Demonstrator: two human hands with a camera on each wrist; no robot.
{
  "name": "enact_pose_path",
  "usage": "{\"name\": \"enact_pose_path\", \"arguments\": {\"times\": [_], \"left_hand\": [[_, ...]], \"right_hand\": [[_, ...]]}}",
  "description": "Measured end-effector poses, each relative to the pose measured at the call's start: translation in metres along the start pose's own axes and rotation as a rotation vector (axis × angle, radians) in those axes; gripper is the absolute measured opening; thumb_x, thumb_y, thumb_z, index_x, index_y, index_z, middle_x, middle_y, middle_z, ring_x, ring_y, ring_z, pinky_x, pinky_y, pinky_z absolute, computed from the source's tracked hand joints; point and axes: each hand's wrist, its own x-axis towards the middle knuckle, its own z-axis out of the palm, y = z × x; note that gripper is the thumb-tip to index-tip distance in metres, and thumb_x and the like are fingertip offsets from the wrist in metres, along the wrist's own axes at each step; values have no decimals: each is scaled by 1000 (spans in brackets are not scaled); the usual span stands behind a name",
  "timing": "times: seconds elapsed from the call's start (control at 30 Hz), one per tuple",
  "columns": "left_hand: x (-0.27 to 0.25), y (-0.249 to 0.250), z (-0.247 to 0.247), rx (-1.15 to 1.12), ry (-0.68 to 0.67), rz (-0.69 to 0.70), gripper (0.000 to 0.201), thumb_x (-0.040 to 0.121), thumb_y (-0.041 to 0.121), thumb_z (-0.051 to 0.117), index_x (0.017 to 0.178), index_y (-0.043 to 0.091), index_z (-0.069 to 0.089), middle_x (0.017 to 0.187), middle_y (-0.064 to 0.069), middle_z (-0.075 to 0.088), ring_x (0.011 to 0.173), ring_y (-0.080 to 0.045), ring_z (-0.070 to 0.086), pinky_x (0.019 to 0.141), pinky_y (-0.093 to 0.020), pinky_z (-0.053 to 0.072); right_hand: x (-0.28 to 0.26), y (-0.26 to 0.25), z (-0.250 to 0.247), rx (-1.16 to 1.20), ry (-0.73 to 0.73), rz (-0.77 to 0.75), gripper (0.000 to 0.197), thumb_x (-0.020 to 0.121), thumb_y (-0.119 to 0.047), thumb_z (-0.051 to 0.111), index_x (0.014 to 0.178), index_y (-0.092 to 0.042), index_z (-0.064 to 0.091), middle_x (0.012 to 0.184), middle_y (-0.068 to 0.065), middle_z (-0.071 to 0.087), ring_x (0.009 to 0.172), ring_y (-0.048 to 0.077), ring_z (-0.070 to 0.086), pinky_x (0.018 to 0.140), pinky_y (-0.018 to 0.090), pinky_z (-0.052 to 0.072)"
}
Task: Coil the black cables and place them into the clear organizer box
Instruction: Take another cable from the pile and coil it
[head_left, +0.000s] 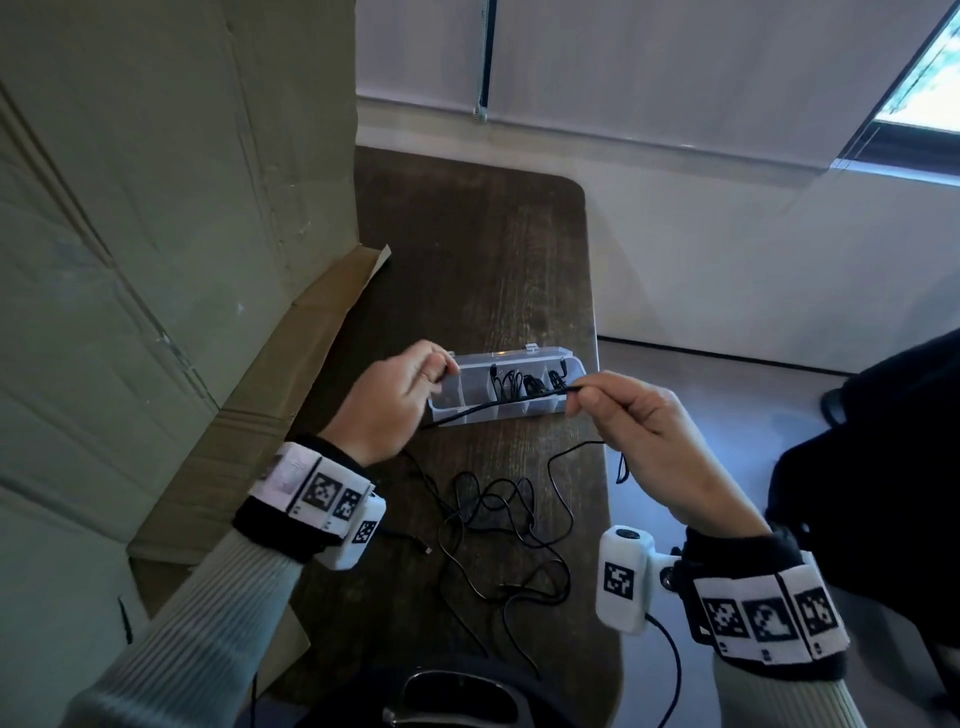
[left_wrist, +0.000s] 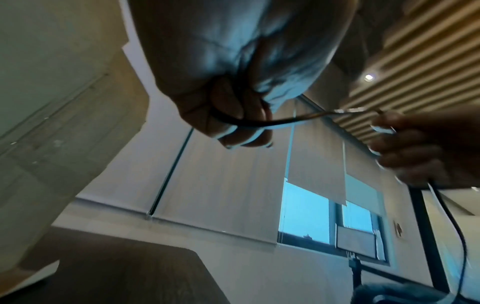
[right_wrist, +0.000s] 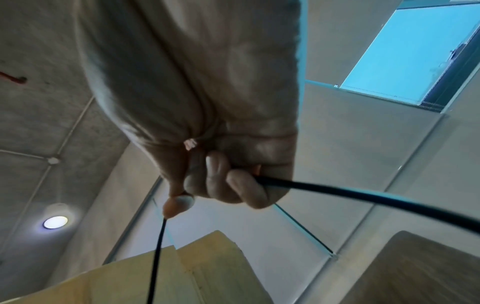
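A clear organizer box lies open on the dark wooden table, with coiled black cables in its middle compartments. My left hand and right hand hold one black cable stretched between them just in front of the box. In the left wrist view the cable runs through the curled left fingers. In the right wrist view thumb and fingers pinch the cable, which leaves the hand on both sides. A tangle of loose black cables lies on the table nearer to me.
A large cardboard box stands along the table's left side, with a flap resting on the tabletop. The table's right edge runs under my right hand. A dark bag sits on the right.
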Motion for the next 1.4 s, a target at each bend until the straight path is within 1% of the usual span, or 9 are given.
{"name": "enact_pose_path", "arguments": {"times": [0.1, 0.33, 0.43, 0.57, 0.73, 0.87, 1.1, 1.23, 1.4], "left_hand": [[-9, 12, 6, 174, -70, 133, 44, 100, 45, 27, 84, 23, 61, 61, 4, 60, 57, -7, 57, 58, -35, 46], [-5, 22, 15, 243, -146, 234, 38, 91, 58, 43, 73, 26, 50, 57, 9, 49, 52, -4, 48, 51, -20, 32], [-3, 30, 14, -245, -157, 176, 31, 96, 35, 40, 72, 17, 50, 60, 11, 43, 52, -1, 43, 53, -12, 34], [5, 37, 20, -772, 30, 55, 35, 101, 29, 32, 73, 11, 44, 62, 10, 46, 54, -7, 45, 52, -22, 43], [15, 43, 27, -1153, 208, -137, 42, 104, 29, 23, 87, 15, 58, 115, -7, 68, 112, -25, 64, 94, -48, 50], [10, 47, 28, -1361, 189, -283, 34, 103, 35, 25, 80, 15, 39, 60, 3, 54, 47, -8, 53, 49, -26, 53], [8, 24, 23, -693, 97, -199, 23, 104, 28, 27, 104, 16, 47, 59, 4, 37, 42, -4, 29, 37, -17, 26], [2, 23, 24, -363, -120, -57, 35, 102, 35, 31, 78, 21, 53, 58, 11, 46, 52, -6, 39, 55, -27, 34], [0, 43, 24, -595, -303, -85, 42, 99, 44, 38, 71, 17, 55, 60, 10, 49, 53, 0, 45, 55, -13, 39]], "right_hand": [[7, -1, 2, 12, 94, -43, 22, 98, -6, 47, 87, 0, 65, 56, -24, 55, 55, -7, 50, 56, 5, 35], [12, 12, 5, 183, 274, 41, 24, 100, -14, 45, 86, -11, 64, 53, -19, 50, 52, 0, 40, 57, 20, 25], [12, 21, 6, 303, 284, 130, 26, 100, -19, 46, 82, -12, 64, 50, -14, 35, 50, 10, 24, 54, 37, 14], [9, 25, 21, 260, 122, 187, 25, 99, -21, 46, 85, -14, 65, 51, -13, 40, 47, 6, 28, 46, 24, 21], [8, 27, 58, 134, -153, 204, 27, 100, -24, 45, 81, -21, 64, 51, -14, 44, 45, 1, 35, 45, 16, 29], [13, 28, 72, -2, -305, 170, 37, 100, -23, 48, 69, -38, 63, 52, -11, 38, 48, 8, 33, 47, 17, 28], [13, 11, 51, -241, -456, 79, 24, 95, -35, 49, 80, -28, 67, 77, 5, 68, 73, 27, 63, 73, 45, 55], [18, -6, 37, -217, -361, -36, 21, 98, -25, 50, 83, -24, 66, 62, -6, 59, 55, 12, 51, 55, 29, 46], [28, 0, 37, -192, -104, -70, 24, 97, -19, 53, 79, -22, 68, 75, -6, 69, 72, 17, 63, 72, 37, 54]]}}
